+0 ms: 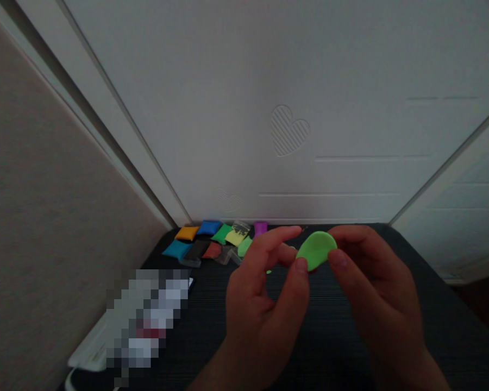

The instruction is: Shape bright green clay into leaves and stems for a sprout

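Both my hands hold a flattened disc of light green clay (317,249) above the dark table (411,304). My left hand (261,304) pinches its lower left edge between thumb and fingers. On the disc's right edge, my right hand (370,282) grips with thumb in front and fingers behind. The disc is tilted, its flat face toward me.
Several small packets of coloured clay (209,239) lie at the table's far left: orange, blue, green, yellow, teal, black, red, purple. A pixelated flat object (146,315) lies at the left front. White walls with a heart relief (289,130) close the back.
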Demonstrator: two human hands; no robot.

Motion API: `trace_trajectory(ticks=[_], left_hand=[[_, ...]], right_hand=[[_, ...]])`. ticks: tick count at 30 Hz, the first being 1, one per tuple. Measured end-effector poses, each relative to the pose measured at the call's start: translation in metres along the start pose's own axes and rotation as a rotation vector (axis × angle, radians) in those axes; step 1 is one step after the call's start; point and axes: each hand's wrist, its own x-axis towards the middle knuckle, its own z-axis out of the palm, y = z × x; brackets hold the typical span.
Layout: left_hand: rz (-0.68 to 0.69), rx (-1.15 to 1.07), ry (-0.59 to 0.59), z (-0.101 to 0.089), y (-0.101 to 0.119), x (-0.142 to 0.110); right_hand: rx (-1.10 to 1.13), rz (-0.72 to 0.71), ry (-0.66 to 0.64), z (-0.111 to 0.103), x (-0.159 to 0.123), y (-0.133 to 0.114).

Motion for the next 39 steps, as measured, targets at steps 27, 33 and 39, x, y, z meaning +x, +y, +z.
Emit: trace_trajectory(ticks=[27, 33, 39], left_hand=[[0.471, 0.009, -0.154, -0.020, 0.006, 0.012], [0.476, 0.009, -0.174, -0.022, 0.005, 0.010], [0.479, -0.011, -0.198, -0.023, 0.005, 0.013]], right_hand=[[0.322, 0.115, -0.241, -0.015, 0.001, -0.007], [0.334, 0.130, -0.248, -0.014, 0.000, -0.009], [0.327, 0.107, -0.274, -0.016, 0.001, -0.006]])
